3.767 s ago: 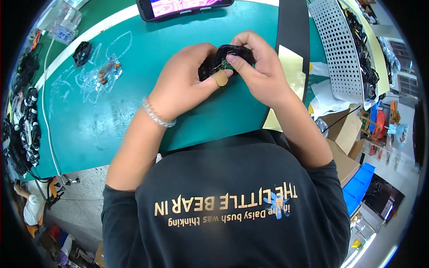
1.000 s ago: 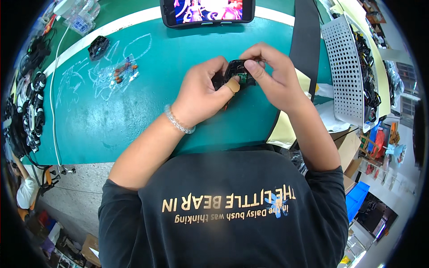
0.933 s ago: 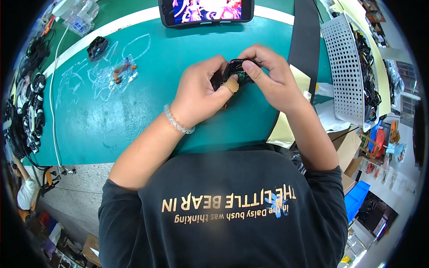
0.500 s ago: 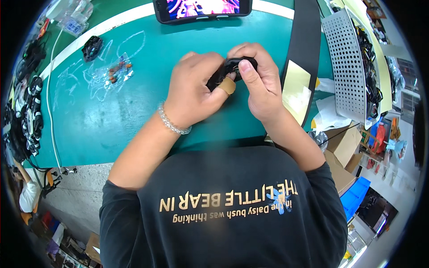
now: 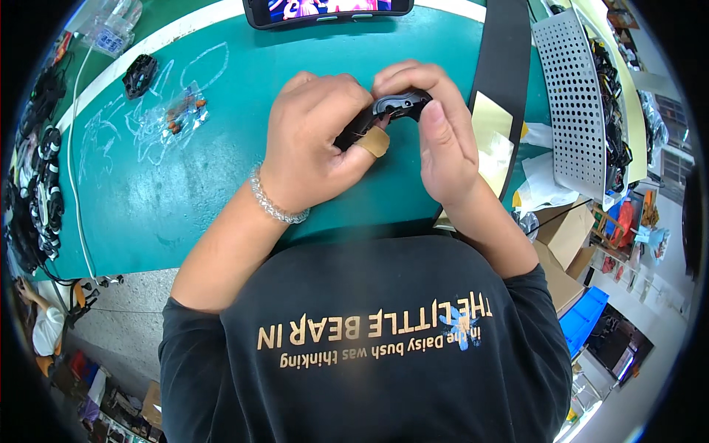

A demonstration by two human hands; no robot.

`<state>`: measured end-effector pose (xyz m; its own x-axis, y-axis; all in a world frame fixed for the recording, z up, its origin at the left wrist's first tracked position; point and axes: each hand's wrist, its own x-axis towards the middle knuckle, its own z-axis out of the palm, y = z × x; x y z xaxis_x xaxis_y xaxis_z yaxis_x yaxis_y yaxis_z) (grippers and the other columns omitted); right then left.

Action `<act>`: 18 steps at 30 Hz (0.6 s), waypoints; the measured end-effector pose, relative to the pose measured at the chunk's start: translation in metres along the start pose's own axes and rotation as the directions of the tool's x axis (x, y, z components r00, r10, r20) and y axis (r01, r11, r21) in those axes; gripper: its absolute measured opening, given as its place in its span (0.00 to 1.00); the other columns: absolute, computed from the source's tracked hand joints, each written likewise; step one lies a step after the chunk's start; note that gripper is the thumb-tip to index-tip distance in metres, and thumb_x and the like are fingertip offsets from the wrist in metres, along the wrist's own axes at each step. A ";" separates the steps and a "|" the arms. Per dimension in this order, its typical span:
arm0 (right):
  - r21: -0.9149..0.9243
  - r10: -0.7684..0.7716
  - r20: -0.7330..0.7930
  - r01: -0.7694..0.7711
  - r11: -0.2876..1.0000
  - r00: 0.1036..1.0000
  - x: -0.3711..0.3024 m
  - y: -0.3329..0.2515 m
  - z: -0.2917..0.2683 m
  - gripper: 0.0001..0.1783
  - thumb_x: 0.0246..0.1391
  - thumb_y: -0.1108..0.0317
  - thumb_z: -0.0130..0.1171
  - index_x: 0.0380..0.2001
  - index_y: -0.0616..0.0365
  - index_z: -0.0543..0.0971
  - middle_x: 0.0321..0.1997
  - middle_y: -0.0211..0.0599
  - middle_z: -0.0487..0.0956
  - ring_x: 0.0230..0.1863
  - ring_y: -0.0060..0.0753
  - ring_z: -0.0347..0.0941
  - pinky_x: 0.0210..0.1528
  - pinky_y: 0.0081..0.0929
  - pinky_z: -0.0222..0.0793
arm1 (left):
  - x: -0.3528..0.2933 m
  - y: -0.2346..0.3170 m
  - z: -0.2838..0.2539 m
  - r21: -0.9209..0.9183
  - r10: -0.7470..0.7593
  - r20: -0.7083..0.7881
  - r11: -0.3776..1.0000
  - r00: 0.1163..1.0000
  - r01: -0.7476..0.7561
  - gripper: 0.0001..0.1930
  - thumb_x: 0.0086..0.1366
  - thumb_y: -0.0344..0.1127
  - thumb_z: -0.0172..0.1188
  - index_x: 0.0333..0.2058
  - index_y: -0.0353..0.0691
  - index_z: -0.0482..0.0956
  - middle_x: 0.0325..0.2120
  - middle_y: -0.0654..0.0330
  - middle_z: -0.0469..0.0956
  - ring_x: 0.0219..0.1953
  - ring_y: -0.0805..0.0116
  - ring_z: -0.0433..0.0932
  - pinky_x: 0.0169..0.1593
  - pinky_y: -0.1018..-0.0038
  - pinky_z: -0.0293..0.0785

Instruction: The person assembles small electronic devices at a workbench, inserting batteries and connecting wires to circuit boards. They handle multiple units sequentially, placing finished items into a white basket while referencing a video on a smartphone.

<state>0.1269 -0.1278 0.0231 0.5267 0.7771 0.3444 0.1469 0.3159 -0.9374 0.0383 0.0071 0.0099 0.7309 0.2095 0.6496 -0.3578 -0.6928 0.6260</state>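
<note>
Between my two hands is a small, curved, glossy black plastic housing (image 5: 399, 105), tilted over the green table. My left hand (image 5: 314, 136) is closed around its left end, and a tan bandage (image 5: 375, 141) wraps the thumb, which presses near its underside. My right hand (image 5: 443, 133) curls its fingers behind the housing's right end. The right thumb stands raised beside that end. Much of the housing is hidden by my fingers, so its exact kind does not show.
At the left of the green table (image 5: 185, 229) lie a black plastic part (image 5: 139, 76) and a clear bag with small orange-brown pieces (image 5: 176, 118). A phone (image 5: 325, 11) stands at the far edge. Right of my hands are a black strip (image 5: 509, 59) and a perforated grey basket (image 5: 580, 103) of black parts.
My right thumb has lifted off the black housing and moved right. The housing has turned and shows more of its glossy curved face.
</note>
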 end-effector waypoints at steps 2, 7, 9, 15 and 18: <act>-0.184 -0.145 0.027 0.148 0.972 0.989 0.003 -0.001 -0.001 0.10 0.54 0.70 0.55 0.39 0.62 0.71 0.36 0.36 0.72 0.34 0.30 0.70 0.38 0.25 0.67 | 0.001 0.001 0.001 -0.041 -0.012 -0.019 0.999 1.000 0.011 0.10 0.38 0.28 0.61 0.21 0.41 0.69 0.16 0.63 0.70 0.18 0.63 0.68 0.25 0.71 0.58; -0.610 -0.443 0.271 0.508 0.608 0.855 0.021 -0.008 -0.020 0.17 0.34 0.76 0.66 0.32 0.59 0.74 0.29 0.38 0.75 0.30 0.40 0.73 0.31 0.29 0.70 | -0.002 0.005 0.000 -0.102 -0.133 0.014 0.986 0.991 0.134 0.10 0.40 0.29 0.62 0.20 0.40 0.69 0.15 0.61 0.70 0.17 0.62 0.66 0.26 0.71 0.60; -0.630 -0.478 0.296 0.545 0.554 0.827 0.023 -0.006 -0.021 0.16 0.31 0.74 0.66 0.29 0.59 0.75 0.28 0.35 0.76 0.29 0.39 0.73 0.29 0.29 0.70 | -0.003 0.009 0.001 -0.135 -0.194 0.043 0.971 0.980 0.198 0.09 0.42 0.29 0.62 0.20 0.40 0.69 0.15 0.60 0.69 0.17 0.61 0.65 0.25 0.70 0.61; -0.660 -0.428 0.337 0.534 0.529 0.839 0.027 -0.005 -0.024 0.15 0.31 0.76 0.65 0.27 0.59 0.74 0.28 0.35 0.76 0.30 0.39 0.74 0.29 0.29 0.70 | -0.010 0.009 0.000 -0.370 -0.483 0.297 0.737 0.824 0.566 0.07 0.56 0.31 0.60 0.26 0.37 0.70 0.18 0.69 0.69 0.20 0.84 0.63 0.22 0.83 0.60; -0.680 -0.359 0.330 0.483 0.552 0.873 0.028 -0.007 -0.023 0.14 0.32 0.76 0.64 0.27 0.59 0.73 0.28 0.36 0.76 0.30 0.39 0.74 0.29 0.29 0.70 | -0.010 0.007 0.000 -0.342 -0.477 0.298 0.755 0.827 0.559 0.08 0.57 0.32 0.60 0.26 0.38 0.70 0.19 0.70 0.68 0.20 0.84 0.62 0.22 0.83 0.59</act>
<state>0.1602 -0.1212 0.0380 0.1313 0.7446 0.6545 0.9046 0.1801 -0.3863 0.0284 -0.0001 0.0080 0.9480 0.2986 0.1097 -0.0604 -0.1697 0.9836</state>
